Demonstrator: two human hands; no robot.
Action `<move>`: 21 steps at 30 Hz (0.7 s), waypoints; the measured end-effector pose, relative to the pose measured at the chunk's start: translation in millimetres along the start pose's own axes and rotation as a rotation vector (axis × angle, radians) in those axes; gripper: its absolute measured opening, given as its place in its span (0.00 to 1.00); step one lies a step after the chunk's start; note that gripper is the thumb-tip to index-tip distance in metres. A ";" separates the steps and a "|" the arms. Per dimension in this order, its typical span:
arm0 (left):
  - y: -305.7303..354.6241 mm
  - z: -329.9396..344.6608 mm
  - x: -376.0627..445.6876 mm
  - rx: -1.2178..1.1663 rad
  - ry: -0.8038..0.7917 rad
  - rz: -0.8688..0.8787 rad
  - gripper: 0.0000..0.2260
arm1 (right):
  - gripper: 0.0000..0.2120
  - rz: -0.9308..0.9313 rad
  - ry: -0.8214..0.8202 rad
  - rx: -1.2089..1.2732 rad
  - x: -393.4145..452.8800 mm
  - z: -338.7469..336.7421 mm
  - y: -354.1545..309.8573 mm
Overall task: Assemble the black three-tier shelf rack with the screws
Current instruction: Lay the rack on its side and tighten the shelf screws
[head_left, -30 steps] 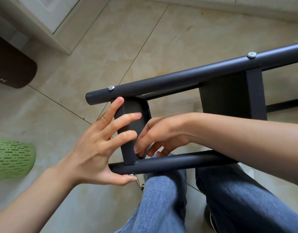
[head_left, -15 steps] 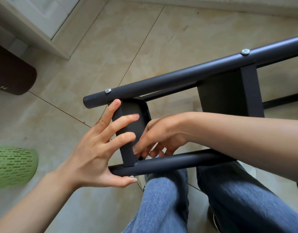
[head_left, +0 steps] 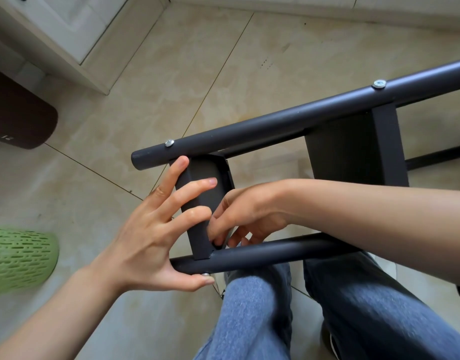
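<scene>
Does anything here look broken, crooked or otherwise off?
Nothing stands out. The rack lies on its side across the person's knees, mid-assembly. Two screws sit in the upper tube. The left hand steadies the end panel while the right hand works at its lower corner.

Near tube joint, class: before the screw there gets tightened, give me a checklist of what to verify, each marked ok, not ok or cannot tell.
1. Shelf panel end meets near tube: ok.
2. Left hand steadies the panel, thumb pressing the near screw under the tube: ok.
3. Right hand fingertips reach inside the panel end at the joint: ok.
4. Nut held there: cannot tell, hidden by fingers.
5. Far tube screws seated: ok.
6. Near screw fully threaded: cannot tell.
</scene>
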State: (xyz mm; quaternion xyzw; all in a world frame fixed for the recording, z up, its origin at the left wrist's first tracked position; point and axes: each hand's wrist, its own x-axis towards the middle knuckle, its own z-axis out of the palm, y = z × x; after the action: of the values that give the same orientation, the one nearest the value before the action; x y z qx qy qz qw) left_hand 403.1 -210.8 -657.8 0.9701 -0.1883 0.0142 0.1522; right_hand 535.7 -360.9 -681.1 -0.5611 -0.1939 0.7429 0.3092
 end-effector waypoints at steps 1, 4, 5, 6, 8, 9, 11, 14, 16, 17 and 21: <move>0.1 0.4 -0.4 0.001 0.002 0.001 0.31 | 0.05 0.003 -0.004 0.000 -0.5 0.0 0.3; -1.3 -0.1 -0.2 0.003 0.003 0.005 0.31 | 0.08 0.033 -0.003 0.000 -4.0 -5.0 0.6; -1.6 -0.7 0.2 0.002 0.002 0.005 0.31 | 0.08 0.037 -0.001 0.001 -5.0 -6.5 0.2; -1.7 -1.2 0.6 0.000 0.001 0.004 0.31 | 0.08 0.033 -0.001 -0.001 -5.1 -6.4 -0.1; -1.4 -1.8 1.5 -0.002 -0.001 0.004 0.31 | 0.06 0.004 0.000 -0.012 -3.4 -3.8 -0.3; -1.0 -1.7 1.6 0.000 -0.002 0.003 0.31 | 0.05 -0.015 0.005 -0.013 -1.8 -1.5 0.0; -0.8 -1.2 1.1 0.008 -0.005 0.004 0.31 | 0.03 -0.046 0.016 -0.002 0.8 1.7 0.8; -1.8 -0.8 0.9 0.013 -0.003 0.008 0.31 | 0.04 -0.039 0.015 -0.002 -1.8 -0.7 0.3; -2.7 -0.8 1.5 0.011 -0.001 0.008 0.31 | 0.05 -0.023 0.007 -0.001 -4.6 -5.1 -0.4; -3.0 -0.8 1.9 0.009 0.000 0.008 0.31 | 0.05 -0.020 0.004 -0.004 -5.5 -6.6 -0.7; -3.3 0.5 2.3 0.003 0.000 0.008 0.31 | 0.06 -0.043 0.028 -0.018 -2.1 -3.9 -0.1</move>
State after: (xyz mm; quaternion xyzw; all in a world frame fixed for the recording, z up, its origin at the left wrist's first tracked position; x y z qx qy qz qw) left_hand 406.5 -208.8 -659.0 0.9696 -0.1924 0.0151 0.1507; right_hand 539.9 -362.6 -680.8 -0.5698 -0.2081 0.7266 0.3227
